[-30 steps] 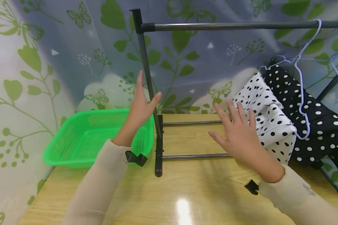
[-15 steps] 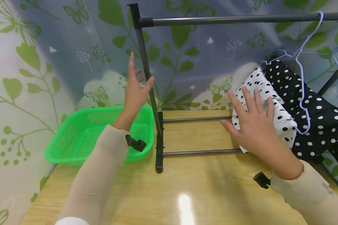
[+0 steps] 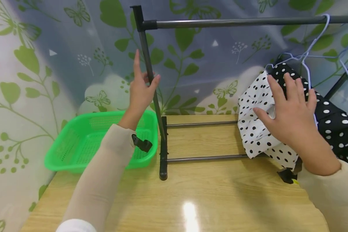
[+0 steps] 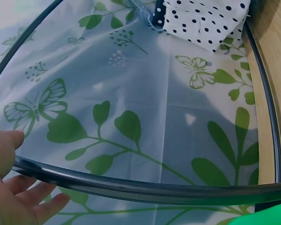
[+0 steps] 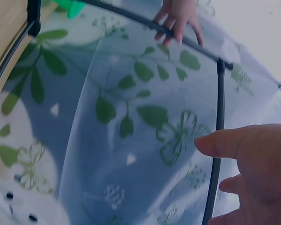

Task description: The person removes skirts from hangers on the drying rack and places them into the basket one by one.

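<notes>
In the head view my left hand (image 3: pixel 140 91) is at the left post (image 3: pixel 146 54) of a dark metal clothes rack, its index finger pointing up and the thumb across the post. The left wrist view shows that hand (image 4: pixel 14 183) with loosely spread fingers around the post. My right hand (image 3: pixel 293 112), fingers spread, overlaps a white cloth garment with black dots (image 3: pixel 252 125) and a black one with white dots (image 3: pixel 339 125). A pale blue hanger (image 3: pixel 309 48) hooks over the top rail (image 3: pixel 235 22). Neither hand grips anything.
A green plastic basket (image 3: pixel 63 167) stands left of the rack on a wooden table (image 3: pixel 214 196). Two lower bars (image 3: pixel 206 158) cross between the rack's feet. Behind hangs a leaf-and-butterfly patterned curtain (image 3: pixel 104 67).
My right hand has moved right and up, from beside the white dotted garment to in front of both garments. The left hand has risen a little along the post.
</notes>
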`<state>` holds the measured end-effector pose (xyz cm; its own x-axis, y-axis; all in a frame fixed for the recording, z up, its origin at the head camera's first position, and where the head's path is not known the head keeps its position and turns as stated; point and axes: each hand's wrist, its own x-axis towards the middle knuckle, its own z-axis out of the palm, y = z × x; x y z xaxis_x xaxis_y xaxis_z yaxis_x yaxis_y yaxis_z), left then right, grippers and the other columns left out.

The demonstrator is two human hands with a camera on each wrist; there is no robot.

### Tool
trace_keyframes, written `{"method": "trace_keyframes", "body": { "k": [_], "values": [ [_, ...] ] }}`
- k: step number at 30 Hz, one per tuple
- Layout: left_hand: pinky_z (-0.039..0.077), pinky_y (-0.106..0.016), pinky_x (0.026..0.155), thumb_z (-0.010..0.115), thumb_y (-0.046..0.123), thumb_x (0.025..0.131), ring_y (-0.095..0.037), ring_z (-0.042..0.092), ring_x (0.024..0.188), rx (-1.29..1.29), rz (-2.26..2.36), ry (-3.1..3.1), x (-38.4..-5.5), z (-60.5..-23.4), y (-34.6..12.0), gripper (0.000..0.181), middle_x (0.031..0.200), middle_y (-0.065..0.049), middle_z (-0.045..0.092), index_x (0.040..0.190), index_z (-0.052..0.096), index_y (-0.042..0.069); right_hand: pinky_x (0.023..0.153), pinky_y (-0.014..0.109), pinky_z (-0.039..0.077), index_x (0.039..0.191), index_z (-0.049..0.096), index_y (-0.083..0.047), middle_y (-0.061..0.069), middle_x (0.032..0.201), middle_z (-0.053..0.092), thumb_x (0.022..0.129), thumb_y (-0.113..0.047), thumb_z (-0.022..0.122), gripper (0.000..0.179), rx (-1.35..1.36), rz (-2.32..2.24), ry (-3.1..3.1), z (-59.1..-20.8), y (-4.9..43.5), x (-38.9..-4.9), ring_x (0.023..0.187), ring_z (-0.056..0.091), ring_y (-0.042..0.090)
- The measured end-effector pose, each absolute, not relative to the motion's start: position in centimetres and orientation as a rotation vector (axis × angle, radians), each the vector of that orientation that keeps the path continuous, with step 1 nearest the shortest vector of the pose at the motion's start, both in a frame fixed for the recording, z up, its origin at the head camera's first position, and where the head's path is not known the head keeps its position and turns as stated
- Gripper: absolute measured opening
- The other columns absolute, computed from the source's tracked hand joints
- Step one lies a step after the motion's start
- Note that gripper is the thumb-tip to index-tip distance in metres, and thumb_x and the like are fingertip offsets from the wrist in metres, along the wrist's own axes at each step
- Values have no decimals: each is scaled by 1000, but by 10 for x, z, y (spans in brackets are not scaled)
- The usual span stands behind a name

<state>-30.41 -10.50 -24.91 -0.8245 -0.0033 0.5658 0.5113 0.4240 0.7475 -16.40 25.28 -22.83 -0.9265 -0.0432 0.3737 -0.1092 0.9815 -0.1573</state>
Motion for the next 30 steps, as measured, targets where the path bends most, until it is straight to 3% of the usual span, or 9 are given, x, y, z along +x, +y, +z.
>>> {"method": "trace_keyframes", "body": {
  "k": [3,9,14,18,22,26,30],
  "values": [
    [46,-33,77,61,29,96,-19,64,90,-436,-1402,-2205,-305,-248,-103,86,111,-5,68,154,-2,41,109,66,-13,157,-4,-16,24,158,-14,99,-39,50,82,33,261,-2764,-227,266,-166,143,-14,46],
    [51,-37,83,58,31,98,-25,64,107,-439,-1393,-2233,-305,-248,-101,84,130,-12,60,154,-4,43,108,67,-13,155,-9,-12,25,156,-20,101,-43,44,82,-60,250,-2804,-228,283,-167,142,-17,48],
    [47,-34,72,55,28,100,-24,65,84,-442,-1364,-2240,-307,-250,-102,80,114,-7,68,155,-1,40,107,72,1,155,-10,-12,27,156,-21,100,-44,44,84,-60,287,-2816,-232,290,-169,142,-13,49],
    [43,-32,62,53,25,101,-22,62,72,-428,-1284,-2243,-309,-251,-103,76,99,-8,70,156,2,35,95,76,23,153,-16,-11,28,155,-22,100,-48,41,87,-99,315,-2841,-231,295,-173,138,3,58],
    [44,-34,61,51,22,102,-25,66,76,-437,-1238,-2265,-308,-249,-103,76,98,-11,71,157,0,31,85,75,29,151,-23,-9,28,155,-21,99,-51,38,90,-160,367,-2867,-229,302,-175,118,26,68],
    [46,-34,65,50,21,102,-25,68,89,-435,-1260,-2294,-307,-247,-102,76,104,-13,71,156,-3,32,92,76,24,149,-26,-6,34,154,-13,100,-46,38,90,-156,448,-2865,-230,310,-178,120,24,68],
    [44,-33,62,50,22,102,-23,68,85,-406,-1256,-2329,-305,-246,-102,78,103,-11,71,155,-5,37,96,73,24,148,-26,-2,37,152,8,101,-39,40,89,-187,476,-2874,-236,315,-178,124,28,63]
  ]
}}
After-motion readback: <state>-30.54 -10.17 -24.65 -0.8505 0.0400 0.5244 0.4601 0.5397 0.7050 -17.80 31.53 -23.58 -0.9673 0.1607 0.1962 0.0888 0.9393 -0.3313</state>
